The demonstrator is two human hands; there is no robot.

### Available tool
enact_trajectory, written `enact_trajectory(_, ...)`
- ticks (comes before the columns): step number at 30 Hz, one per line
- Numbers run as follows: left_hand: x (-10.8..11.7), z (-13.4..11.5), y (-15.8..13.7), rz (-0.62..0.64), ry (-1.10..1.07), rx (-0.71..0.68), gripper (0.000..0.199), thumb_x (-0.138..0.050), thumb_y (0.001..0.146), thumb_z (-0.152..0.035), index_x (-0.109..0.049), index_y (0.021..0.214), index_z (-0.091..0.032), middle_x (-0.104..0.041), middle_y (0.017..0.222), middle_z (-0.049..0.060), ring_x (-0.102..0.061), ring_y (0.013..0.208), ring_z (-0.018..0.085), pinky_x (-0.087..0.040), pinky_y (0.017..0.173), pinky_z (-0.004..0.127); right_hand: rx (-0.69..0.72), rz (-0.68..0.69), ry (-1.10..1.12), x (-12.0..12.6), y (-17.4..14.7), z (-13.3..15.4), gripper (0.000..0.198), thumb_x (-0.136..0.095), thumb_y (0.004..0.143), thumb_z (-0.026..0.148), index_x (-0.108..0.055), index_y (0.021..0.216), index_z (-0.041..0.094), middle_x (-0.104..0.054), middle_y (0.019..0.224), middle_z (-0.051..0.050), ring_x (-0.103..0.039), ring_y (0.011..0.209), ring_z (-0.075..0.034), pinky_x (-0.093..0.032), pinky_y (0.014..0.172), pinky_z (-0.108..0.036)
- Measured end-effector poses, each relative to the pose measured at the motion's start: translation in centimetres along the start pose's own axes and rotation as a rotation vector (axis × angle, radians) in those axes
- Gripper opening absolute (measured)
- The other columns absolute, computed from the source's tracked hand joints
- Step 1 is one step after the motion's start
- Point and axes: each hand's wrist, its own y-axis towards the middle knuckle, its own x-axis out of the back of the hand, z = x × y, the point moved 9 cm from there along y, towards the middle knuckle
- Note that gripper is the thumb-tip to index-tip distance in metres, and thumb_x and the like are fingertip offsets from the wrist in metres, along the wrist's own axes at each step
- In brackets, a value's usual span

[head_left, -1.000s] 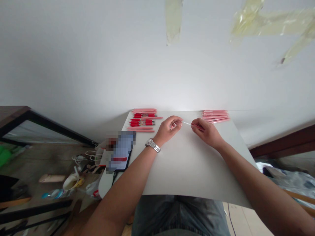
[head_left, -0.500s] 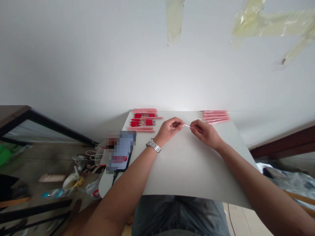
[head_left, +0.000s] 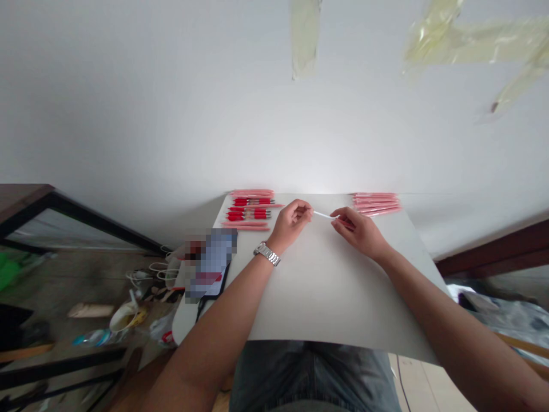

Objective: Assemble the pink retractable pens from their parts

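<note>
My left hand, with a metal watch on its wrist, pinches one end of a thin white stick. The stick runs across to my right hand, whose fingers are closed around a slim reddish pen-like piece. Fingers cover much of that piece, and I cannot tell whether the stick goes into it. Left of my hands lie several red pens with clear middles, between pink sticks. Beyond my right hand is a stack of pink sticks that look plastic-wrapped.
The white table meets the wall at the back. A phone with a cable rests at the left edge. On the floor at left are a bottle and a white cup. A plastic bag lies at right.
My left hand has moved a little left and up, away from my right hand. More of the white stick now shows between them. The right hand has hardly moved.
</note>
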Motion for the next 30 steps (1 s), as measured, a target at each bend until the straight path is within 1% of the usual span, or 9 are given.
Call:
enact_trajectory(6, 0.7, 0.3, 0.2, -0.066, -0.013, -0.014, 0.021, -0.068, 0.092, -0.037, -0.061, 0.093, -0.017, -0.064, 0.081, 0.001, -0.061, 0.070, 0.010, -0.051, 0.067, 0.023, -0.013, -0.008, -0.011, 0.0, 0.1, -0.4, 0.025, -0.057, 0.098, 0.042, -0.064, 0.113, 0.024, -0.069, 0.084, -0.002, -0.064, 0.071, -0.015, -0.048, 0.069, -0.027)
enact_trajectory(12, 1.2, 0.4, 0.2, -0.105, 0.002, -0.012, 0.018, -0.066, 0.093, -0.035, -0.060, 0.093, -0.018, -0.063, 0.076, 0.000, -0.060, 0.066, 0.010, -0.049, 0.061, 0.022, -0.019, -0.014, -0.011, 0.1, 0.1, -0.5, 0.027, -0.057, 0.099, 0.044, -0.065, 0.113, 0.024, -0.069, 0.083, -0.002, -0.063, 0.071, -0.016, -0.047, 0.069, -0.027)
enact_trajectory(17, 1.7, 0.6, 0.3, -0.134, -0.011, -0.014, 0.018, -0.065, 0.094, -0.035, -0.057, 0.093, -0.018, -0.061, 0.072, -0.001, -0.060, 0.063, 0.010, -0.050, 0.059, 0.023, -0.030, -0.024, -0.016, 0.2, 0.1, -0.7, 0.028, -0.056, 0.099, 0.046, -0.065, 0.111, 0.022, -0.069, 0.082, -0.003, -0.062, 0.069, -0.016, -0.046, 0.068, -0.028)
enact_trajectory(20, 2.1, 0.8, 0.4, -0.166, -0.034, -0.021, 0.021, -0.064, 0.095, -0.038, -0.055, 0.094, -0.019, -0.063, 0.075, 0.000, -0.061, 0.061, 0.010, -0.051, 0.059, 0.023, -0.042, -0.026, -0.022, 0.2, 0.1, -0.8, 0.029, -0.056, 0.099, 0.047, -0.066, 0.110, 0.022, -0.070, 0.082, -0.003, -0.062, 0.069, -0.015, -0.046, 0.067, -0.028)
enact_trajectory(25, 2.8, 0.7, 0.4, -0.241, -0.097, -0.052, 0.026, -0.063, 0.097, -0.041, -0.049, 0.092, -0.020, -0.069, 0.088, 0.003, -0.064, 0.064, 0.010, -0.053, 0.060, 0.025, -0.074, -0.043, -0.020, 0.4, 0.1, -1.1, 0.029, -0.056, 0.098, 0.047, -0.067, 0.111, 0.023, -0.070, 0.083, -0.003, -0.062, 0.069, -0.015, -0.046, 0.067, -0.028)
enact_trajectory(28, 2.8, 0.8, 0.5, -0.246, -0.102, -0.060, 0.025, -0.063, 0.097, -0.040, -0.049, 0.092, -0.020, -0.069, 0.086, 0.002, -0.064, 0.062, 0.010, -0.054, 0.061, 0.026, -0.076, -0.056, -0.012, 0.6, 0.1, -1.1, 0.029, -0.057, 0.098, 0.047, -0.067, 0.110, 0.023, -0.070, 0.083, -0.003, -0.062, 0.070, -0.015, -0.046, 0.067, -0.027)
enact_trajectory(30, 2.7, 0.8, 0.5, -0.235, -0.100, -0.061, 0.024, -0.064, 0.097, -0.038, -0.050, 0.093, -0.020, -0.067, 0.083, 0.001, -0.063, 0.060, 0.009, -0.053, 0.061, 0.026, -0.066, -0.049, -0.017, 0.5, 0.1, -0.8, 0.029, -0.056, 0.098, 0.047, -0.067, 0.109, 0.022, -0.069, 0.079, -0.002, -0.061, 0.068, -0.015, -0.045, 0.066, -0.027)
